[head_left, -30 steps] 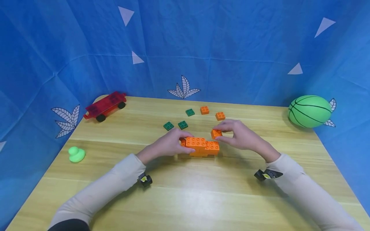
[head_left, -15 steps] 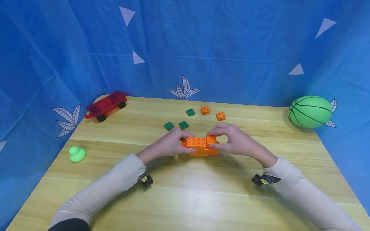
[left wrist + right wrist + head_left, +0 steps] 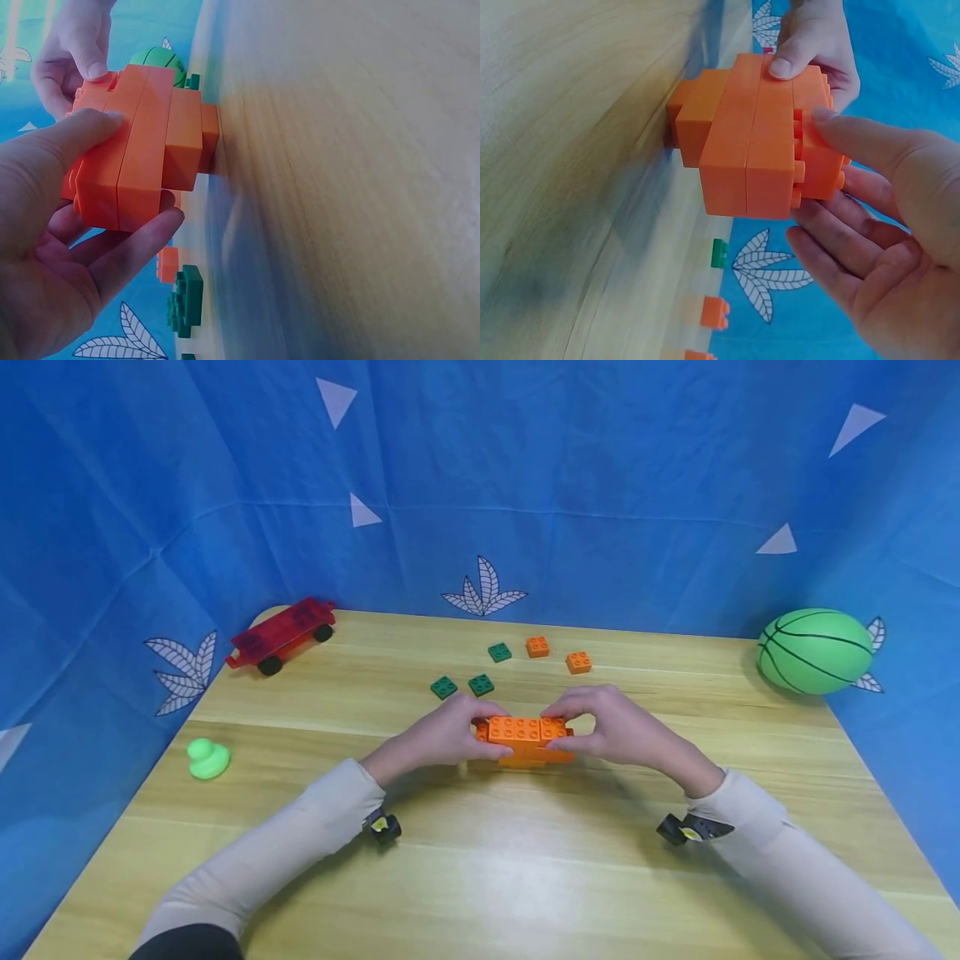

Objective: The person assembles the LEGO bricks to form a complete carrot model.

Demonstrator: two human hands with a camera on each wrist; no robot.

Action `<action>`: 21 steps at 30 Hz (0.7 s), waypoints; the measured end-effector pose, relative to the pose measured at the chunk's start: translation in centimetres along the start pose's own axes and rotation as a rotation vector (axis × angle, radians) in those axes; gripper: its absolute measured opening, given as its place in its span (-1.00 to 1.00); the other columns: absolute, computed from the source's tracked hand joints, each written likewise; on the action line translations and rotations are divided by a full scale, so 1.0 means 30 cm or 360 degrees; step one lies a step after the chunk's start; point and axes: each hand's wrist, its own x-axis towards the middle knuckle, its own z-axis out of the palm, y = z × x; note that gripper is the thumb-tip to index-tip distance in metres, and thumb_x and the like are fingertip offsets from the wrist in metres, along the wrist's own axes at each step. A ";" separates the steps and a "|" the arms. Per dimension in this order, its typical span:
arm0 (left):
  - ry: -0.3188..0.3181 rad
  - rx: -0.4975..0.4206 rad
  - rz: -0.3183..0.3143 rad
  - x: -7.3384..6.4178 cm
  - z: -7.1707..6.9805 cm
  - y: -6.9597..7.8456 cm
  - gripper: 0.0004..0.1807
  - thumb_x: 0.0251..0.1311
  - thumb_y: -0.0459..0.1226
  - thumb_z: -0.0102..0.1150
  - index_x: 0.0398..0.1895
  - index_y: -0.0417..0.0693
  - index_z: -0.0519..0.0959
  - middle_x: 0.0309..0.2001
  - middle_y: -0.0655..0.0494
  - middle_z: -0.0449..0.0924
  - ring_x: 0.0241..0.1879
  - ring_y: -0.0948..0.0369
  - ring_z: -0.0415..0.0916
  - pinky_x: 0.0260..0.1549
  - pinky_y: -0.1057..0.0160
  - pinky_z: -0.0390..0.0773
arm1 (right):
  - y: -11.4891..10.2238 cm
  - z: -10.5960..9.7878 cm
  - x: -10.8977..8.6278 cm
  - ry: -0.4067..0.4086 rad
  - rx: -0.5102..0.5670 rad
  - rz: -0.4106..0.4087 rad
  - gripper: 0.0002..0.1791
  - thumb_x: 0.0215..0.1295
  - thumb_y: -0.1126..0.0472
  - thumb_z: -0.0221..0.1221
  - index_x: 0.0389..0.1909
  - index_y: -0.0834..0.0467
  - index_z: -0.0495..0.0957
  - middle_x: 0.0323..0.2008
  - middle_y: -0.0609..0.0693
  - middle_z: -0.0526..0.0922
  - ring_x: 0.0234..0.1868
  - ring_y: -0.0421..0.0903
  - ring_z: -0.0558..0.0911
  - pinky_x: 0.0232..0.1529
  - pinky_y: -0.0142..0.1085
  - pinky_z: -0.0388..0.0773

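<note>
Stacked orange toy building bricks form a block (image 3: 517, 731) on the table, its lower layers narrower than the upper ones, as the left wrist view shows. My left hand (image 3: 450, 732) grips the block's left end, thumb (image 3: 90, 129) on the near side and fingers behind. At the right end my right hand (image 3: 618, 727) pinches a small orange brick (image 3: 821, 161) between thumb and fingers. This brick sits on the top layer, against the long top brick. Bare studs (image 3: 798, 172) of the layer below show beside it in the right wrist view.
Behind the block lie loose green bricks (image 3: 481, 685) and two orange bricks (image 3: 578, 662). A red toy car (image 3: 285, 635) stands back left, a green rubber duck (image 3: 207, 758) at left, a green ball (image 3: 814, 652) back right. Blue cloth (image 3: 630, 468) borders the wooden table (image 3: 480, 877).
My right hand has moved left, bringing the small orange brick from beside the block onto its top right, then close against the long top brick. My left hand keeps its grip.
</note>
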 end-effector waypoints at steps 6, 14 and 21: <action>-0.0007 0.0002 -0.0022 0.000 -0.002 0.004 -0.62 0.20 -0.10 0.47 0.06 0.03 0.71 -0.23 0.28 0.72 -0.35 0.25 0.51 -0.35 0.36 0.58 | -0.006 -0.003 0.001 -0.0013 -0.0006 0.0031 -0.62 0.15 0.10 0.50 0.00 0.08 0.77 -0.17 -0.14 0.79 -0.17 -0.22 0.67 -0.09 -0.23 0.68; -0.0001 -0.0006 -0.0016 0.001 0.000 0.005 -0.63 0.19 -0.10 0.49 0.04 0.03 0.72 -0.26 0.28 0.71 -0.37 0.27 0.50 -0.37 0.38 0.58 | -0.008 -0.007 0.004 -0.0034 0.0003 0.0006 -0.61 0.13 0.12 0.52 -0.01 0.11 0.77 -0.21 -0.13 0.78 -0.19 -0.22 0.67 -0.07 -0.17 0.70; 0.0008 -0.0021 -0.0009 -0.001 0.000 0.005 -0.63 0.18 -0.10 0.49 0.04 0.04 0.72 -0.27 0.28 0.70 -0.36 0.25 0.51 -0.37 0.37 0.58 | -0.001 -0.010 0.011 -0.0092 0.0055 0.0032 -0.62 0.13 0.13 0.52 -0.02 0.13 0.77 -0.22 -0.09 0.77 -0.17 -0.15 0.70 -0.04 -0.06 0.71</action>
